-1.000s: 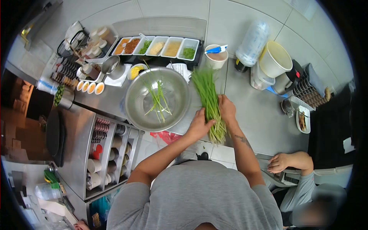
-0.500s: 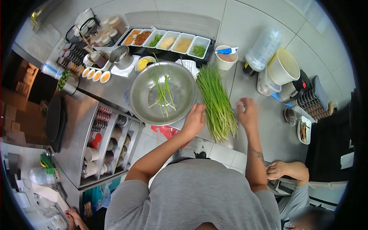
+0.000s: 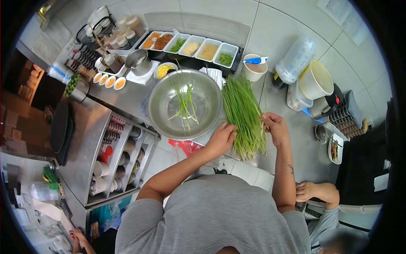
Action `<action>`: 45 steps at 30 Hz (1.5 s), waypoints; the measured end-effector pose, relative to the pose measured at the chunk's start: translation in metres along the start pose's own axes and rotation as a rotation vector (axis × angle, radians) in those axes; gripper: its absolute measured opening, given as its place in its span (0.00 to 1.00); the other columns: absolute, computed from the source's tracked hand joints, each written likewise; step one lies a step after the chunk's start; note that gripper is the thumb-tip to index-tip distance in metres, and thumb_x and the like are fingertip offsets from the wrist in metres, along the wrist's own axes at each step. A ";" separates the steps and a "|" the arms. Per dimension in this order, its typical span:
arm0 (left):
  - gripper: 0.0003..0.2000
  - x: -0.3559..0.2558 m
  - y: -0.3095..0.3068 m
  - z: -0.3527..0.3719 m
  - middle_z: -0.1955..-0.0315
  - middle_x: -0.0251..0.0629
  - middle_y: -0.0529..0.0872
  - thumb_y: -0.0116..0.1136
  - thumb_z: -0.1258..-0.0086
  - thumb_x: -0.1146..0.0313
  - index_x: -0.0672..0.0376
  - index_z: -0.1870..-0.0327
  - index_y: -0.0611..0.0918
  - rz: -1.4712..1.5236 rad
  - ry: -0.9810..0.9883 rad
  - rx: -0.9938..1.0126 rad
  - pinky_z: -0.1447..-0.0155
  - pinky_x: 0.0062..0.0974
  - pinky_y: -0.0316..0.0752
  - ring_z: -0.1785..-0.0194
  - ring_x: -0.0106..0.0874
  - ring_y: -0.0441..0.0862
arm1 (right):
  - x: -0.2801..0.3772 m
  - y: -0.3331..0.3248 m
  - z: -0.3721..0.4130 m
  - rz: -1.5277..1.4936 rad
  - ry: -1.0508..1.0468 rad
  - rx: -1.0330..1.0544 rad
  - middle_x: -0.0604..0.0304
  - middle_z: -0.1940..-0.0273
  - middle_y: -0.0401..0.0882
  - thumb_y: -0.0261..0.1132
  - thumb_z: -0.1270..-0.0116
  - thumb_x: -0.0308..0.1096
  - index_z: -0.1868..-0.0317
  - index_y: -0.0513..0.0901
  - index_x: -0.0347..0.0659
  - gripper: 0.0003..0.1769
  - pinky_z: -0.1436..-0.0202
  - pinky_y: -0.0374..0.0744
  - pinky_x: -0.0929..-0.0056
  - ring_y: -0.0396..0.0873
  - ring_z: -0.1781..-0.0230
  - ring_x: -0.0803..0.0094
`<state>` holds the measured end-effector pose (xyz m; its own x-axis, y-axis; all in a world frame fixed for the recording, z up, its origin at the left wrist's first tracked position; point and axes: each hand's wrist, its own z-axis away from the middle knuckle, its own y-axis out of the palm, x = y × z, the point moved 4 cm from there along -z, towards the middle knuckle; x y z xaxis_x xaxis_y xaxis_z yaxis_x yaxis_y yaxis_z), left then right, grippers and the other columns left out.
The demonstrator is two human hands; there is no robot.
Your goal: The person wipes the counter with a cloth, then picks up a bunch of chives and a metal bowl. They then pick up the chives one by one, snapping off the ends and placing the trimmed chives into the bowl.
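A thick pile of long green chives (image 3: 244,114) lies on the steel counter, its pale ends towards me. At its left edge is my left hand (image 3: 223,139), fingers curled and closed against the stalks; what lies between the fingertips is hidden. My right hand (image 3: 277,129) is closed in a pinch at the pile's right edge, on thin chive stalks. Left of the pile stands a wide steel bowl (image 3: 158,116) with a few loose chives (image 3: 185,106) inside, some reaching over its far rim.
Behind the bowl runs a topping rack with white tubs (image 3: 208,50). A white bucket (image 3: 255,70) and a yellow bucket (image 3: 316,79) stand at the back right. Open shelves (image 3: 120,158) are below left. A co-worker's hand (image 3: 306,191) is at right, another person's hands (image 3: 78,237) lower left.
My right hand has moved in to the pile's right edge and closed on stalks there. My left hand has shifted slightly along the left edge, nearer me. The view has moved a little.
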<state>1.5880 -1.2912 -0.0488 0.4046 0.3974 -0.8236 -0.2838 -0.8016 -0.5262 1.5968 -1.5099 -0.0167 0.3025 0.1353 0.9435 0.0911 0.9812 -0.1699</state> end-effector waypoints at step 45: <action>0.13 -0.051 -0.120 -0.084 0.60 0.38 0.77 0.51 0.39 0.78 0.59 0.54 0.79 -0.135 0.280 -0.443 0.61 0.25 0.74 0.64 0.29 0.77 | 0.023 0.060 0.017 0.034 -0.155 0.196 0.67 0.73 0.71 0.53 0.28 0.33 0.64 0.75 0.36 0.09 0.68 0.69 0.82 0.67 0.74 0.82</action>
<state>1.6741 -1.2527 0.0745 0.6457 0.4238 -0.6352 0.1557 -0.8874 -0.4338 1.5927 -1.4451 0.0000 0.1513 0.1730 0.9732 -0.1067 0.9817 -0.1579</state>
